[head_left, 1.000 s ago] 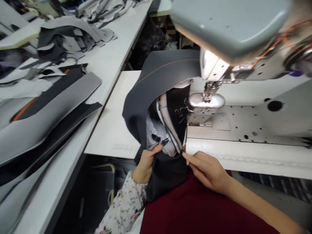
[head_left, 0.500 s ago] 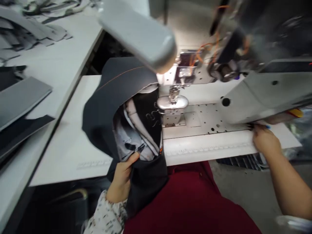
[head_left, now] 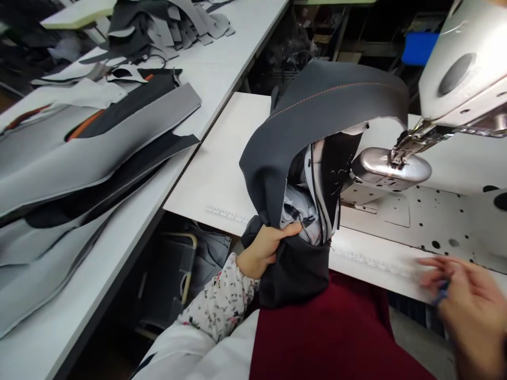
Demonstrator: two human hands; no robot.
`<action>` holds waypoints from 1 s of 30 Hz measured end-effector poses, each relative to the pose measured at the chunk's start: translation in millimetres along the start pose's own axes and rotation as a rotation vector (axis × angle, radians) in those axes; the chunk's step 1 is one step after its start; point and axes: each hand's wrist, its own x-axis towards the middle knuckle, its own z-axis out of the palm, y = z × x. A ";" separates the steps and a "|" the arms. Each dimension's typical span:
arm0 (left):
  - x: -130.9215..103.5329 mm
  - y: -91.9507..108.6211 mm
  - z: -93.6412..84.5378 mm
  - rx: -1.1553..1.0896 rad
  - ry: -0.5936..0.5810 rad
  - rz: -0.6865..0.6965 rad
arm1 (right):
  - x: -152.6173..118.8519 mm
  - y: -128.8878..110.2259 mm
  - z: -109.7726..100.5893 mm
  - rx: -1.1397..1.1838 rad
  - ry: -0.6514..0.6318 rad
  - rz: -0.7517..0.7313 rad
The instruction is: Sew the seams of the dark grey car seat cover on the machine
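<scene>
My left hand (head_left: 263,248) grips the lower edge of a dark grey seat cover (head_left: 317,119), its thumb over the rim of the opening. The cover has an orange stitch line across its outer face. Pale lining and seam edges (head_left: 317,190) show inside it. The cover's opening lies beside the rounded metal bed (head_left: 376,163) of a sewing machine, below the presser foot (head_left: 402,150). My right hand (head_left: 463,295), smeared by motion, is above the table's front edge with fingers partly curled. A small blue object (head_left: 442,290) shows against its fingers, too blurred to name.
On the left, a long white table (head_left: 222,68) bears grey and black cut pieces (head_left: 130,158) and a heap of strips (head_left: 170,26). The machine head (head_left: 463,68) overhangs at upper right. Below the table edge stands a metal-framed chair (head_left: 170,279).
The view has swung left, so the cover and machine appear further right. My right hand has come away from beneath the machine arm toward me. My left hand keeps its hold on the cover.
</scene>
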 end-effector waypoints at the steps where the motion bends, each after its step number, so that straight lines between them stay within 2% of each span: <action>1: -0.3 0.3 -0.1 -0.004 -0.010 0.005 | -4.7 -14.8 20.9 0.009 -0.089 0.032; 3: -0.5 0.6 -0.4 -0.008 -0.027 0.014 | -12.6 -42.2 56.2 0.074 -0.378 0.113; 5: -0.3 0.7 -1.2 -0.009 -0.038 0.019 | -21.5 -59.9 78.2 0.140 -0.650 0.168; 7: 0.5 0.6 -2.3 -0.008 -0.042 0.020 | -33.7 -64.3 86.4 0.252 -0.847 0.184; 10: 1.9 0.2 -4.1 -0.006 -0.038 0.016 | -53.4 -54.5 81.1 0.386 -1.004 0.238; 13: 2.7 -0.4 -4.6 -0.009 -0.036 0.026 | -63.8 -46.8 69.9 0.256 -0.990 0.293; 15: 2.6 -0.2 -3.8 -0.013 -0.043 0.037 | -63.7 -48.7 66.4 0.174 -0.968 0.235; 19: 1.3 2.2 -1.2 -0.013 -0.056 0.033 | -55.6 -60.7 70.7 0.192 -1.060 0.154; 22: 0.9 3.2 -0.9 -0.011 -0.057 0.028 | -52.0 -69.7 70.1 0.049 -1.088 0.138; 24: 1.3 2.3 -2.3 -0.012 -0.054 0.025 | -53.1 -75.7 64.1 -0.014 -1.025 0.119; 26: 2.0 0.4 -4.5 -0.011 -0.048 0.016 | -55.5 -82.4 57.4 0.062 -0.868 0.047; 28: 2.5 -1.7 -6.6 -0.009 -0.042 0.002 | -56.0 -90.0 55.9 0.134 -0.706 -0.099; 30: 2.7 -2.8 -7.7 -0.008 -0.043 -0.008 | -52.6 -98.4 62.1 0.056 -0.672 -0.273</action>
